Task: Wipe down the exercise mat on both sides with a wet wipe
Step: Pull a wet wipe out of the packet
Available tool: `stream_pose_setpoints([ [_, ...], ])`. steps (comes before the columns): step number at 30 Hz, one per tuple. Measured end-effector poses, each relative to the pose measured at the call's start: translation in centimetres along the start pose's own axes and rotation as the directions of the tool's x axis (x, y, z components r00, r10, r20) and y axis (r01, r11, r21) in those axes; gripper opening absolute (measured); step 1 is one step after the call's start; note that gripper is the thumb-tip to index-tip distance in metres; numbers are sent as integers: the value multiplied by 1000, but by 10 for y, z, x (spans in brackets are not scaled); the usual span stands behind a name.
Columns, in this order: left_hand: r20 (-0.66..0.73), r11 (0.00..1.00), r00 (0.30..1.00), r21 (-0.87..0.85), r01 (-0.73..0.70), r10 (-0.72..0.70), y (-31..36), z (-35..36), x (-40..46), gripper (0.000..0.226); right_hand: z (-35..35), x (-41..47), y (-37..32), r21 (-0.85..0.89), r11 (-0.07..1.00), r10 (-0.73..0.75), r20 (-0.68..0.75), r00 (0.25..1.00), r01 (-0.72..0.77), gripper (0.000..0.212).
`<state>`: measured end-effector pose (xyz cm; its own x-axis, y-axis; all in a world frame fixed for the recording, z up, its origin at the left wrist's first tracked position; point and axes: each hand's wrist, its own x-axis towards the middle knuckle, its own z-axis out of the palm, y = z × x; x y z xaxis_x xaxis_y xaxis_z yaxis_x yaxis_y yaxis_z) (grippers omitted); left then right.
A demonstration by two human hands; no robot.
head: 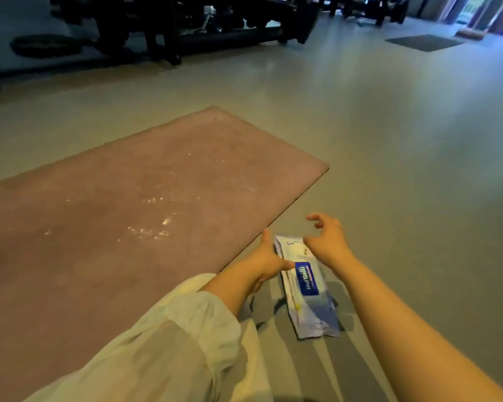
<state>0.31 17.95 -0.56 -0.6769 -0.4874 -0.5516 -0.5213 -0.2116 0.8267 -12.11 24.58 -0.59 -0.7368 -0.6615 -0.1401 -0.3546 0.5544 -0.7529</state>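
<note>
Both hands (296, 256) reach the wipe pack (305, 288), lying lengthwise beside the mat (114, 213).

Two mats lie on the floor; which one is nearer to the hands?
The pink exercise mat, just left of the wipes pack that the left hand touches. The dark grey mat lies far off near the doorway.

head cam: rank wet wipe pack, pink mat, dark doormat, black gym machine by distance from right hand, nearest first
1. wet wipe pack: directly under the right hand, on the floor.
2. pink mat: to its left, edge just beyond the pack.
3. dark doormat at far right and black gym machine at far left: both distant, too close to call.
</note>
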Motion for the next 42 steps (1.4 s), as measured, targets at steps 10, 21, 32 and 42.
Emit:
stream_pose_setpoints([
  [10, -191, 980, 963, 93, -175, 190, 2, -100, -53, 58, 58, -22, -108, 488, 872, -243, 340, 909, 50, 42],
  [21, -442, 982, 894, 187, 15, 70, -79, -270, -176, 18, 205, -76, -242, 496, 863, -424, 604, 674, 99, 26],
  [32, -520, 336, 821, -837, -433, -237, -249, -314, -281, 23, 369, -173, -278, 369, 928, -284, 790, 544, -50, 14],
  [42, -709, 42, 665, -691, -722, -233, -327, -292, -323, 40, 431, -273, -236, -245, 744, 230, 967, -106, -622, 85],
])
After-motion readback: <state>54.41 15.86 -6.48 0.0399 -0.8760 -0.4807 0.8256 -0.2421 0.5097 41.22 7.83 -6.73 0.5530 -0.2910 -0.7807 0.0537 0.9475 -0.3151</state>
